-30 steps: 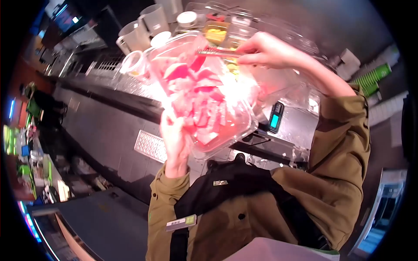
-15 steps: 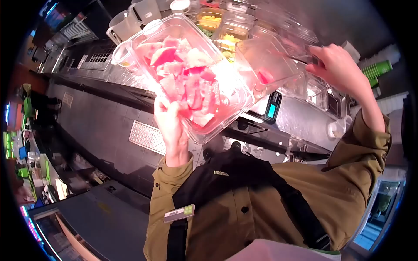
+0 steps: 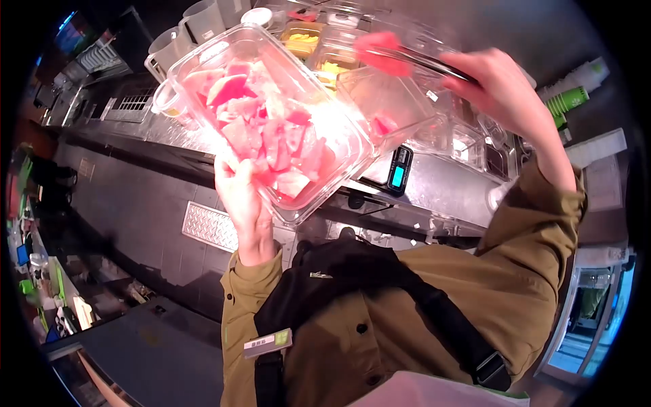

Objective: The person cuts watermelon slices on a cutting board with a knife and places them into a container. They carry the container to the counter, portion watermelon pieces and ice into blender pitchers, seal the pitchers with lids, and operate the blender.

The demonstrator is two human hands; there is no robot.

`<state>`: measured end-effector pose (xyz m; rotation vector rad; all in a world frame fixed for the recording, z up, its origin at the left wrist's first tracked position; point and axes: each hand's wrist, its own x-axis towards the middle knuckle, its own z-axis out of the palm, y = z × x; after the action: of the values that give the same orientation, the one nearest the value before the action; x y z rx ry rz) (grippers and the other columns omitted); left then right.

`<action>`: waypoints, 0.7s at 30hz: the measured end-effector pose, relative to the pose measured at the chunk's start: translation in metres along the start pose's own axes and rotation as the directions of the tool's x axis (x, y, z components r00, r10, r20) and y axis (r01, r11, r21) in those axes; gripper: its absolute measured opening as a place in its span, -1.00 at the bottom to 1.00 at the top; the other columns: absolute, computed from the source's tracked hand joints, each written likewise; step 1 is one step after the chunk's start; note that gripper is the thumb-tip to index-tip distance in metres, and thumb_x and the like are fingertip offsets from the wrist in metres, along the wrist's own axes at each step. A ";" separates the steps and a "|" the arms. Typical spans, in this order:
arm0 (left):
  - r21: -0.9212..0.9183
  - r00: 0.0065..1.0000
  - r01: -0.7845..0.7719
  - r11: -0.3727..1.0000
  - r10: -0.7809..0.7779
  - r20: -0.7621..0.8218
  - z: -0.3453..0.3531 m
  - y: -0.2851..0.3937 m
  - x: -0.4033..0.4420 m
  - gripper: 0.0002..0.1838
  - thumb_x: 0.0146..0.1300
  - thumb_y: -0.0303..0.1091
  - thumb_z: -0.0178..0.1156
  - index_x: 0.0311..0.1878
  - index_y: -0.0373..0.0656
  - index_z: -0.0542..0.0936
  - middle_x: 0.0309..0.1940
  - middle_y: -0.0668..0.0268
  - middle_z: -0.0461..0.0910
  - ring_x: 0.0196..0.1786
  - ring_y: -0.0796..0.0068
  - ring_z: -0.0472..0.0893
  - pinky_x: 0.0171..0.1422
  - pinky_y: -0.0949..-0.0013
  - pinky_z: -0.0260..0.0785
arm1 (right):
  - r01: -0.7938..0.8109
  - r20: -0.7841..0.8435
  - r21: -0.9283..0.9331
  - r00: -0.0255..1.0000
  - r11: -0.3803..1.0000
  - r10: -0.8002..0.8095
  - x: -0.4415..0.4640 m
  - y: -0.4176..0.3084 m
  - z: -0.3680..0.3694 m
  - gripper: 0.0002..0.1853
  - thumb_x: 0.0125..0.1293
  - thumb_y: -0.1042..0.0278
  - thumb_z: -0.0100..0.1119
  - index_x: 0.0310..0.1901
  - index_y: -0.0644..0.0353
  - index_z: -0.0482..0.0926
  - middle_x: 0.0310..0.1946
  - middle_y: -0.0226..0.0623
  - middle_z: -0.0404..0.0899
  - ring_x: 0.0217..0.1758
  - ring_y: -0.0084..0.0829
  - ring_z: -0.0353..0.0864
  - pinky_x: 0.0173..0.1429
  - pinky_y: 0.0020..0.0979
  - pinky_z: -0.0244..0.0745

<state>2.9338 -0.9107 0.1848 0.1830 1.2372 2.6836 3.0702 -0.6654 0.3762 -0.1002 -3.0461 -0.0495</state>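
My left hand (image 3: 241, 200) grips the near left side of a clear rectangular tub (image 3: 332, 183), which is tilted. Pink-red fruit pieces (image 3: 261, 132) lie inside it. My right hand (image 3: 495, 85) is closed round metal tongs (image 3: 434, 64), with a red piece (image 3: 384, 53) at their tips. That piece hangs over a second clear container (image 3: 407, 102) right of the tub. A smaller red piece (image 3: 383, 124) lies in this second container, which stands by a black scale with a lit display (image 3: 397, 176). Glare hides part of the tub.
Small containers with yellow pieces (image 3: 302, 38) stand behind the tub. Clear jugs (image 3: 169, 47) are at the back left. Green cups (image 3: 568, 100) lie at the right, past more clear boxes (image 3: 468, 146). The steel counter's edge (image 3: 434, 210) runs below the scale.
My right hand first moved right from over the tub with the tongs, then back left, and a red piece now shows at their tips. The tub has shifted left in view.
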 end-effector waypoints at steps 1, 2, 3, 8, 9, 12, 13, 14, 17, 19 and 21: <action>0.005 1.000 -0.004 1.000 0.004 0.008 -0.003 -0.001 0.002 -0.68 -0.19 -0.76 -0.14 -0.28 -0.28 0.34 -0.44 0.29 0.40 -0.46 0.48 0.47 -0.35 0.49 0.41 | -0.039 0.053 0.002 0.998 0.999 0.039 -0.007 0.011 0.008 -0.80 0.02 0.33 0.13 -0.37 0.28 0.47 -0.63 -0.05 0.42 -0.54 -0.10 0.45 -0.47 -0.24 0.29; 0.012 1.000 -0.008 1.000 0.008 0.012 -0.008 -0.004 0.004 -0.68 -0.18 -0.76 -0.14 -0.27 -0.28 0.35 -0.44 0.28 0.40 -0.46 0.48 0.47 -0.35 0.49 0.41 | -0.074 0.107 0.003 0.992 0.997 0.074 -0.013 0.022 0.026 -0.78 0.02 0.30 0.14 -0.38 0.29 0.47 -0.62 -0.05 0.43 -0.52 -0.09 0.46 -0.45 -0.23 0.31; 0.016 0.999 -0.037 0.999 0.037 0.004 -0.015 -0.011 0.007 -0.66 -0.17 -0.76 -0.13 -0.25 -0.29 0.35 -0.43 0.28 0.41 -0.47 0.49 0.46 -0.36 0.51 0.40 | -0.051 0.212 -0.075 0.975 0.996 0.066 -0.013 0.040 0.054 -0.76 0.02 0.27 0.15 -0.38 0.29 0.47 -0.61 -0.05 0.45 -0.50 -0.08 0.46 -0.43 -0.22 0.32; -0.061 0.999 -0.029 0.998 0.031 0.022 -0.011 -0.009 0.002 -0.75 -0.13 -0.76 -0.12 -0.35 -0.25 0.34 -0.49 0.31 0.42 -0.49 0.52 0.47 -0.36 0.53 0.39 | -0.036 0.142 0.048 0.989 0.998 0.029 0.009 0.009 0.018 -0.72 0.00 0.24 0.19 -0.29 0.25 0.51 -0.65 -0.07 0.43 -0.51 -0.09 0.45 -0.39 -0.22 0.32; -0.045 0.999 -0.037 0.998 0.038 0.014 -0.010 -0.008 -0.001 -0.76 -0.13 -0.76 -0.12 -0.37 -0.24 0.33 -0.50 0.31 0.42 -0.50 0.53 0.47 -0.36 0.53 0.39 | 0.088 0.116 0.046 0.989 0.995 -0.093 0.022 -0.002 0.017 -0.71 0.01 0.25 0.18 -0.24 0.23 0.51 -0.69 -0.08 0.40 -0.55 -0.10 0.43 -0.42 -0.23 0.29; -0.021 0.998 -0.057 0.998 0.058 0.025 -0.003 -0.005 -0.008 -0.77 -0.12 -0.75 -0.11 -0.39 -0.22 0.33 -0.50 0.32 0.41 -0.52 0.53 0.47 -0.37 0.53 0.39 | 0.326 0.176 0.038 0.928 0.945 -0.327 0.086 -0.042 0.043 -0.68 0.07 0.14 0.14 -0.43 0.31 0.51 -0.70 -0.13 0.42 -0.57 -0.16 0.44 -0.40 -0.28 0.34; -0.021 0.997 -0.065 0.998 0.065 0.045 -0.005 -0.005 -0.010 -0.79 -0.10 -0.75 -0.11 -0.42 -0.20 0.30 -0.50 0.31 0.42 -0.51 0.54 0.47 -0.37 0.53 0.39 | 0.152 0.448 0.011 0.883 0.988 -0.141 0.108 -0.066 0.038 -0.62 0.08 0.09 0.11 -0.54 0.33 0.48 -0.70 -0.16 0.44 -0.62 -0.27 0.46 -0.46 -0.32 0.37; -0.027 0.997 -0.062 0.998 0.063 0.048 -0.004 -0.003 -0.012 -0.79 -0.10 -0.75 -0.11 -0.43 -0.19 0.29 -0.51 0.31 0.41 -0.52 0.54 0.47 -0.37 0.53 0.39 | 0.045 0.532 0.081 0.843 0.996 -0.082 0.117 -0.083 0.032 -0.61 0.08 0.11 0.07 -0.57 0.37 0.47 -0.71 -0.16 0.44 -0.67 -0.36 0.47 -0.56 -0.37 0.37; -0.113 0.994 -0.072 0.991 0.081 0.074 0.000 -0.004 -0.016 -0.79 -0.08 -0.76 -0.11 -0.47 -0.17 0.26 -0.56 0.36 0.35 -0.55 0.57 0.43 -0.39 0.54 0.38 | 0.022 0.618 0.096 0.783 0.995 -0.077 0.138 -0.104 0.052 -0.61 0.03 0.16 0.08 -0.62 0.43 0.45 -0.71 -0.18 0.45 -0.71 -0.40 0.46 -0.63 -0.38 0.37; -0.087 0.993 -0.088 0.992 0.094 0.071 -0.004 -0.004 -0.014 -0.78 -0.08 -0.76 -0.11 -0.46 -0.16 0.27 -0.57 0.38 0.33 -0.56 0.58 0.42 -0.40 0.54 0.38 | 0.051 0.595 0.075 0.799 0.996 -0.086 0.138 -0.112 0.062 -0.64 -0.02 0.19 0.11 -0.61 0.43 0.46 -0.69 -0.12 0.47 -0.66 -0.32 0.49 -0.55 -0.34 0.40; -0.044 0.997 -0.074 0.996 0.075 0.025 0.000 -0.002 -0.012 -0.78 -0.09 -0.76 -0.10 -0.46 -0.17 0.28 -0.56 0.38 0.32 -0.55 0.58 0.42 -0.39 0.54 0.38 | 0.132 0.479 0.047 0.867 0.990 -0.138 0.132 -0.102 0.068 -0.66 -0.03 0.21 0.12 -0.59 0.42 0.48 -0.66 -0.06 0.48 -0.59 -0.23 0.51 -0.49 -0.30 0.41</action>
<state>2.9458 -0.9114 0.1828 0.2627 1.1872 2.7590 2.9257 -0.7561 0.3179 0.1248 -3.5493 -0.0156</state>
